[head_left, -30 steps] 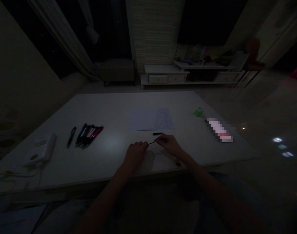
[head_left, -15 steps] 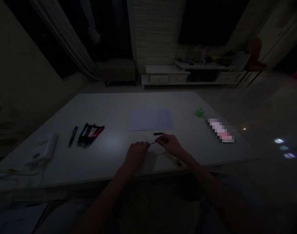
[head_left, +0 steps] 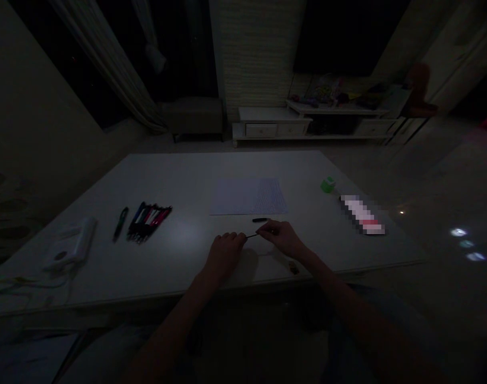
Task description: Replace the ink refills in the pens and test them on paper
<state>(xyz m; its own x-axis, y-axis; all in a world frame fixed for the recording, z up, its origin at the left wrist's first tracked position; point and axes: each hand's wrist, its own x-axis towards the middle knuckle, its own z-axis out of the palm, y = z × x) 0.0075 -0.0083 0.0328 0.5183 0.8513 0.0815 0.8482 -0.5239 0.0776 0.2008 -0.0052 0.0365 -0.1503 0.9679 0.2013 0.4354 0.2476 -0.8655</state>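
The room is dim. My left hand (head_left: pixel 224 253) and my right hand (head_left: pixel 282 238) rest on the white table (head_left: pixel 179 181) near its front edge. Both have their fingers pinched together. A thin dark rod (head_left: pixel 251 235), like a pen refill, spans the gap between the two sets of fingertips. A small dark pen part (head_left: pixel 260 220) lies on the table just beyond my right hand. A sheet of lined paper (head_left: pixel 248 196) lies flat behind it.
A row of several pens (head_left: pixel 149 216) and one separate dark pen (head_left: pixel 119 223) lie at the left. A white device with a cable (head_left: pixel 69 248) sits at the far left. A green cube (head_left: pixel 327 184) and a blurred pink-white packet (head_left: pixel 361 213) lie at the right.
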